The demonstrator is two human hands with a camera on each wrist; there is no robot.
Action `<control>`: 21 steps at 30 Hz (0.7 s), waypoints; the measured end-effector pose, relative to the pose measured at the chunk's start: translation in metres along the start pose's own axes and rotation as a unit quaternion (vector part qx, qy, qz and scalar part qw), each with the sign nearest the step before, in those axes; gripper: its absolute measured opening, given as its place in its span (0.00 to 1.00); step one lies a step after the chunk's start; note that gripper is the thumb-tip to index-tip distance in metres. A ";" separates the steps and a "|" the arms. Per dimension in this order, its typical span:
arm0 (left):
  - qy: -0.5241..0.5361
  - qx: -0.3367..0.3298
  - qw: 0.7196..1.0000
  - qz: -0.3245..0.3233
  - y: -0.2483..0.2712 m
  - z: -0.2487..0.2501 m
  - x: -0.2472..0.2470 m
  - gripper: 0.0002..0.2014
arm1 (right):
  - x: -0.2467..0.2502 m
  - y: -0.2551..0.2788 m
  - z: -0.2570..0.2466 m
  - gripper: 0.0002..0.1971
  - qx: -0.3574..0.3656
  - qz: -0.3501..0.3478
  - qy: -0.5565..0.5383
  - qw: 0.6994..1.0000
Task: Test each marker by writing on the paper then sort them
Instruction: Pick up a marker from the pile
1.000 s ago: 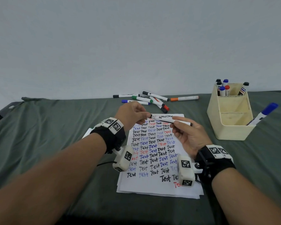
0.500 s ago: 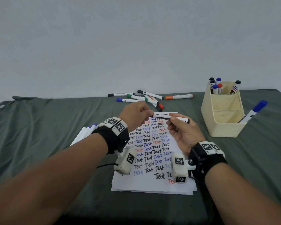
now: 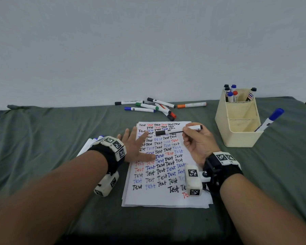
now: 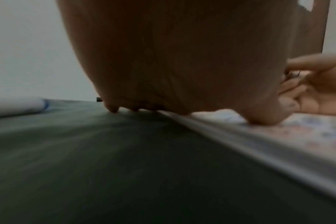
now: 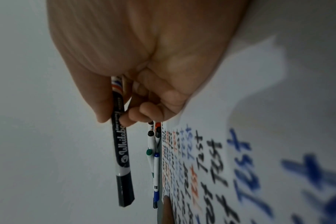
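The right hand (image 3: 198,142) held a black marker (image 3: 178,130) over the upper part of the paper (image 3: 166,197), its fingers (image 5: 132,116) and thumb pinching the white barrel near the rear end. The marker lay almost level, its long axis running left to right across the sheet, the black capped end pointing toward the left hand (image 3: 136,147) and floating clear of the page. That left hand lay flat, fingers (image 3: 131,134) spread, pressing the paper's left edge onto the green-covered worktop (image 3: 42,138). Whether the cap was seated fully I could not tell.

To my eye, the marker was done with writing and due for sorting: the cream holder (image 3: 237,131) stood to the right, nearer the right hand, so the marker's rear end already faced it. The loose markers (image 3: 148,106) waited beyond the paper's top edge.
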State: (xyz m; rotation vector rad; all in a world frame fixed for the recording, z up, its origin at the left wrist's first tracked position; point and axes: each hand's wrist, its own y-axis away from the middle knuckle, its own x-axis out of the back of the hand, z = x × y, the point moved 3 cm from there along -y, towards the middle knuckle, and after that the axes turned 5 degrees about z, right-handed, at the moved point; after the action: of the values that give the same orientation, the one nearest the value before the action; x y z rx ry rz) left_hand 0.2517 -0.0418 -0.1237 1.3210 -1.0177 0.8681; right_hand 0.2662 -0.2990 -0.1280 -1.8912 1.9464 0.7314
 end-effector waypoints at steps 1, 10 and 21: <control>0.000 0.002 1.000 -0.003 0.000 0.000 0.000 0.59 | -0.001 0.000 0.000 0.08 -0.001 0.004 -0.001 1.000; -0.002 0.005 1.000 -0.001 0.001 0.002 0.002 0.63 | -0.015 0.006 -0.014 0.08 0.036 0.020 0.049 0.998; -0.004 0.003 1.000 0.003 0.001 0.001 0.003 0.63 | -0.030 -0.008 -0.198 0.29 0.386 0.175 0.453 0.784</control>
State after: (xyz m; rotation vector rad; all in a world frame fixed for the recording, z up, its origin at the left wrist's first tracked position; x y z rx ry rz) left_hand 0.2517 -0.0430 -0.1211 1.3280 -1.0261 0.8718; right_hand 0.2988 -0.3874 0.0490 -1.3977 2.5444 -1.0290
